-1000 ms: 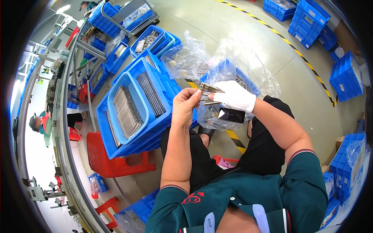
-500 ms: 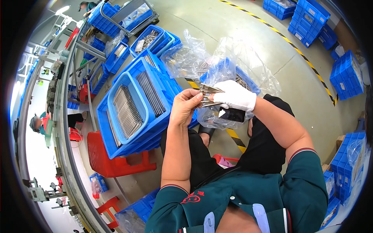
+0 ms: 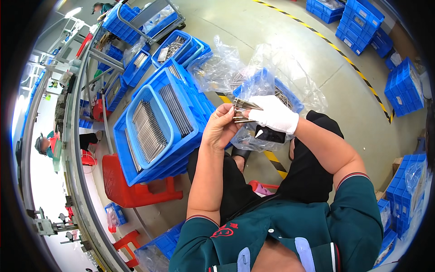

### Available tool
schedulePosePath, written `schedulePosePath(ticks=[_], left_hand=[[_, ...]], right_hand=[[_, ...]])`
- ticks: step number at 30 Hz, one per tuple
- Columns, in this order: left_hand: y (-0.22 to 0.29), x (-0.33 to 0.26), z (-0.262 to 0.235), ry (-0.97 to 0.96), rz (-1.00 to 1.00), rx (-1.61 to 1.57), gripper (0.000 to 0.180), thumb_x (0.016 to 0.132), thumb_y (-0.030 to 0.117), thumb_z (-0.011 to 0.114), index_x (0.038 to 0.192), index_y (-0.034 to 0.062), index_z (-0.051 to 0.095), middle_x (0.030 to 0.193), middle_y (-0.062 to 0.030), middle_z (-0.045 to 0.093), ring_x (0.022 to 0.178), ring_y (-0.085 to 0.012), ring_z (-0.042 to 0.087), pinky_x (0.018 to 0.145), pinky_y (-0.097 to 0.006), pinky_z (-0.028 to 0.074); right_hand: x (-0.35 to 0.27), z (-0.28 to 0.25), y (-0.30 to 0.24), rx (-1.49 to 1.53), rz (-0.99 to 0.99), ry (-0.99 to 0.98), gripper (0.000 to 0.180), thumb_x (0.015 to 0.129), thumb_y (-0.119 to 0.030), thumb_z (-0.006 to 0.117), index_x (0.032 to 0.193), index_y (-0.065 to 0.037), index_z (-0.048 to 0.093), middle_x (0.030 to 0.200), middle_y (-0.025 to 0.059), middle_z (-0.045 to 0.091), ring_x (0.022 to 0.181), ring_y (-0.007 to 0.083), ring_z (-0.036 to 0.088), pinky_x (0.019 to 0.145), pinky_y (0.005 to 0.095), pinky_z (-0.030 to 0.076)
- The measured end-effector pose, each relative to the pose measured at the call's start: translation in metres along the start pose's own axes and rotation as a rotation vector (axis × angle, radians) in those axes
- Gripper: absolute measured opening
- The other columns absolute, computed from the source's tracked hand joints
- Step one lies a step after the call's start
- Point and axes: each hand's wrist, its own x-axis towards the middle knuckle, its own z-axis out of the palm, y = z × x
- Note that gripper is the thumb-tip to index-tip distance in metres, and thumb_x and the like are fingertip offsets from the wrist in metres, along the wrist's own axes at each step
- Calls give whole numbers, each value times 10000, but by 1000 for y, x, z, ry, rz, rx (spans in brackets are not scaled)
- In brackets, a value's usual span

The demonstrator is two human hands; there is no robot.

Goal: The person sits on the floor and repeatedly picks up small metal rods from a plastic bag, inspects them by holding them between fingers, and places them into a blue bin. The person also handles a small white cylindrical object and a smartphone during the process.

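Note:
My right hand (image 3: 275, 114), in a white glove, grips a small fanned bunch of slim metal rods (image 3: 247, 104) in front of my lap. My bare left hand (image 3: 220, 125) meets the bunch from the left, thumb and fingers pinched at the rod ends. Beneath the gloved hand is a dark, flat, phone-like object (image 3: 271, 134) on clear plastic. Just beyond the hands, a blue crate (image 3: 297, 103) lined with plastic holds more metal rods. To the left, a light-blue basket (image 3: 171, 136) of rods laid in rows rests on stacked blue crates (image 3: 122, 129).
Clear plastic bags (image 3: 217, 65) spread around the near crate. A red stool (image 3: 120, 181) stands by the stack at left, and a metal-framed bench (image 3: 72, 149) runs along the far left. More blue crates (image 3: 403, 88) stand at right, beyond yellow-black floor tape (image 3: 344, 56). Two other people are at far left.
My left hand has shifted slightly right and its fingers have moved at the rod ends. The rods have tilted a little. My right hand still grips the bunch.

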Motion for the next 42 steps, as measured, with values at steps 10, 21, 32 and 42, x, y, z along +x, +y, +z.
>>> schedulePosePath(ticks=[10,21,32,42], left_hand=[[1,-5,2,-35,-90,-81,125,875,110,604,995,82,628,988,-114,667,899,-239,646,753,-403,521],[19,-9,17,265,42,582,171,807,117,693,913,-9,646,770,-39,640,663,-89,554,617,-231,427],[21,-10,16,387,222,705,201,857,169,653,917,-22,640,739,-41,620,646,-94,528,607,-223,418],[18,-11,16,316,203,625,174,848,131,663,916,-26,633,741,-52,609,644,-108,528,612,-229,419]], right_hand=[[-2,0,-4,24,-28,-42,341,861,-360,584,859,-19,586,704,140,573,632,247,549,601,352,430],[5,2,2,152,118,-102,318,859,-344,593,859,-27,597,657,56,558,588,131,523,553,294,432],[7,-1,10,44,99,-54,396,870,-396,575,825,-3,587,637,78,545,586,157,502,561,314,413],[7,3,0,-45,146,-110,451,884,-452,525,814,-13,601,652,116,559,598,210,528,583,351,425]])
